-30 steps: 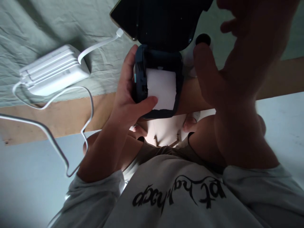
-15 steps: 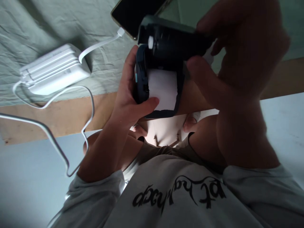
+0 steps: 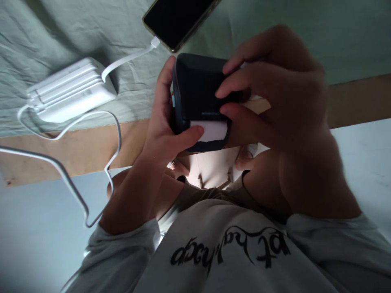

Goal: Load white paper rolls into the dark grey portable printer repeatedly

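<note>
Printer-like dark device (image 3: 183,91) sits just above the centre of the frame, between your two hands, its long axis running roughly from the top of the frame to the bottom. Your left hand (image 3: 166,132) is wrapped round its left side, fingers behind and thumb laid across the white paper (image 3: 215,132) that shows as a strip below the lid (image 3: 200,81). Your right hand (image 3: 276,83) comes in from the right, fingers bent and loosely spread, with thumb and two fingertips at the right side of the lid; whether they press or pinch, you cannot tell. Both hands are therefore at the device: the left clasps the body, while the right meets the cover from the side. The lid lies down over most of the paper, though its latch can't be judged. Beneath and beyond spreads a wrinkled grey-green cloth (image 3: 128,95), bordered by a wooden edge (image 3: 357,97) crossing the frame under the device. Past the device's top lies a dark phone (image 3: 180,24), slanted, joined by a short white cable (image 3: 126,61) to a white block (image 3: 71,91) in the upper left. Your knees and a bright floor (image 3: 210,165) show below.
</note>
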Motion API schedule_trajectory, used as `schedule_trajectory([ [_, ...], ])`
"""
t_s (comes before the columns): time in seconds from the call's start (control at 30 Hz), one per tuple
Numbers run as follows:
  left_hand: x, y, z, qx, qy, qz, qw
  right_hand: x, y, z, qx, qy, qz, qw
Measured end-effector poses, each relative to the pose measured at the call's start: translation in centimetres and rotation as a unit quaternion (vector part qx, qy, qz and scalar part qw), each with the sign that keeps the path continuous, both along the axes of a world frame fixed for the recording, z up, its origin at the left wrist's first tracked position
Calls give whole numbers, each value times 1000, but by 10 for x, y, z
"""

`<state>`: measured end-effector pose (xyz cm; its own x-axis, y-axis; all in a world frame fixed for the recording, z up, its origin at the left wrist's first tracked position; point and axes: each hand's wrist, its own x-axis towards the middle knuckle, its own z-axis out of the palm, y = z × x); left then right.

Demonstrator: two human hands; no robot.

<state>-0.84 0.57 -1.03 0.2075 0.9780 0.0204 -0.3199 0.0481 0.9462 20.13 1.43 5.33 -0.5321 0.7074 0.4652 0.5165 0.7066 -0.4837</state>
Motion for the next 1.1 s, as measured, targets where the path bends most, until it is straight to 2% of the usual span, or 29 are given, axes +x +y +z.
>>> schedule_trajectory([
  [0.1, 4, -3, 2, 12, -36, 11, 999, -4, -3, 3, -20, -6, -9, 1000],
  [0.3, 10, -10, 14, -36, -69, 13, 997, -10, -12, 10, -81, -11, -23, 996],
  [0.57, 10, -10, 15, -42, -80, 18, 996, -10, -14, 16, -102, -75, -82, 988],
  [1.1, 8, -9, 14, -43, -63, 10, 997, -12, -15, 12, -100, -99, -113, 984],
])
